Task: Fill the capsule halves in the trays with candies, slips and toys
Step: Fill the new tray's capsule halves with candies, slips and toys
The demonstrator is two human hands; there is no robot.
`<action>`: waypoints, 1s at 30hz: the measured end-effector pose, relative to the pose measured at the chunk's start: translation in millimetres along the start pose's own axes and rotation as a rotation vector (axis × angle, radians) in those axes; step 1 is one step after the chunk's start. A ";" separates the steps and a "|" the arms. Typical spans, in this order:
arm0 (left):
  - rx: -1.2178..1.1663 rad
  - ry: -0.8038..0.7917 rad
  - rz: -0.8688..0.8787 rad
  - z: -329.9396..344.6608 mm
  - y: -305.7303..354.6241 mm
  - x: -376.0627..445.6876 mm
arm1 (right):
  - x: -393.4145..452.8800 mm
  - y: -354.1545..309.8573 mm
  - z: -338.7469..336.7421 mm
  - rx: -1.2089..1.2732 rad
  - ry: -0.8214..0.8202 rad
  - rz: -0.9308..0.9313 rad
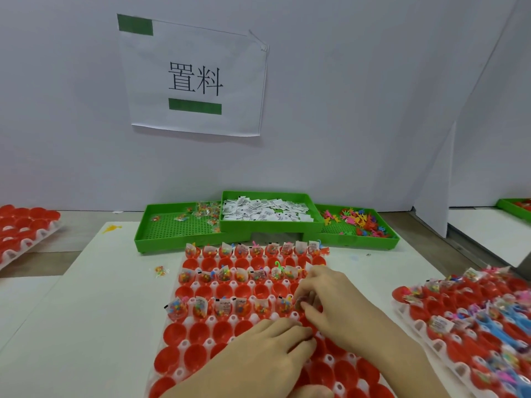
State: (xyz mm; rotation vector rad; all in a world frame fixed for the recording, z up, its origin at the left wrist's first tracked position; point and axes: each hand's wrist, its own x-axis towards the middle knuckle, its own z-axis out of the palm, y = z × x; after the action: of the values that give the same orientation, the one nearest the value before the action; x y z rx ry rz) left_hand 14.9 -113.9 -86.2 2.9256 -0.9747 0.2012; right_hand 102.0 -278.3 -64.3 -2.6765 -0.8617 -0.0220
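A white tray (211, 320) of red capsule halves lies in front of me. Alternate rows hold candy packets, slips and toys, the rows between are bare red cups. My right hand (330, 300) hovers over the right end of the third filled row, fingers curled and pinching a small candy packet (301, 303). My left hand (273, 346) lies just below it over the tray, fingers curled together; whether it holds anything is hidden. Behind the tray stand green bins of candy packets (178, 225), paper slips (267, 211) and coloured plastic toys (356, 222).
A filled capsule tray (474, 326) lies at the right, and a tray of bare red halves (23, 228) at the far left. A loose candy packet (161, 270) and a yellow toy (112, 227) lie on the white table. A paper sign (195, 79) hangs on the wall.
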 end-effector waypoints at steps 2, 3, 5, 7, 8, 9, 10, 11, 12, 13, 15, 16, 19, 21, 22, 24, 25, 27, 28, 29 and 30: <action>0.001 -0.009 0.007 -1.1 -1.1 0.8 | -0.6 1.2 -2.7 0.025 -0.006 -0.007; -0.006 -0.025 0.006 -1.8 -1.5 0.8 | -0.3 2.2 -4.4 0.041 -0.003 -0.003; -0.027 -0.040 0.012 -0.7 -2.3 -0.2 | 0.7 4.1 -7.1 0.066 0.013 0.022; -0.029 -0.051 0.013 -1.1 -2.2 -1.9 | 2.5 6.2 -7.5 0.099 0.031 0.052; -0.016 -0.036 0.020 -0.7 -2.9 -2.3 | 3.4 7.1 -7.6 0.138 0.032 0.069; -0.003 -0.028 0.024 -1.2 -2.8 -2.6 | 4.9 8.4 -7.9 0.188 0.026 0.090; 0.012 -0.022 0.026 -2.5 -1.9 -3.0 | 7.0 9.3 -8.6 0.222 0.014 0.111; 0.030 -0.024 0.029 -3.5 -0.9 -3.6 | 9.9 9.0 -9.7 0.225 0.001 0.127; 0.035 -0.014 0.042 -2.9 -0.4 -4.7 | 13.3 8.2 -10.9 0.207 -0.015 0.136; 0.034 -0.006 0.052 -2.1 -0.5 -5.9 | 17.0 7.2 -11.7 0.185 -0.035 0.143; 0.049 0.034 0.070 -3.8 -0.7 -7.3 | 23.2 4.1 -12.4 0.155 -0.082 0.147; 0.051 0.034 0.073 -6.0 -1.2 -7.8 | 25.1 2.9 -11.8 0.150 -0.099 0.150; -0.067 0.002 0.078 -2.9 -4.7 -5.3 | 24.3 2.1 -10.7 0.137 -0.104 0.137; -0.102 -0.010 0.068 -3.1 -5.4 -5.1 | 19.9 4.1 -13.6 0.149 -0.102 0.112; -0.094 -0.009 0.061 -3.0 -6.4 -4.7 | 17.0 5.5 -16.3 0.171 -0.111 0.104; -0.095 -0.016 0.052 -3.4 -7.6 -4.5 | 12.6 8.3 -21.2 0.197 -0.118 0.084; -0.095 -0.016 0.054 -3.7 -7.8 -4.8 | 12.2 9.4 -21.9 0.187 -0.109 0.074; -0.101 -0.017 0.060 -3.3 -8.5 -4.2 | 12.9 9.8 -19.6 0.166 -0.075 0.069; -0.111 -0.021 0.059 -4.6 -8.4 -4.0 | 13.8 9.1 -18.1 0.164 -0.057 0.069; -0.120 -0.025 0.060 -5.1 -8.3 -4.3 | 14.2 8.5 -15.8 0.165 -0.044 0.072; -0.127 -0.032 0.059 -5.3 -8.5 -4.5 | 14.9 8.3 -14.0 0.165 -0.037 0.073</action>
State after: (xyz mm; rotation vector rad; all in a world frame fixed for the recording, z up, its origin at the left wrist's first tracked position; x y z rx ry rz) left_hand 15.8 -104.0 -81.6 2.7959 -1.0385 0.0906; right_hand 120.1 -280.5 -51.9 -2.5585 -0.7415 0.1119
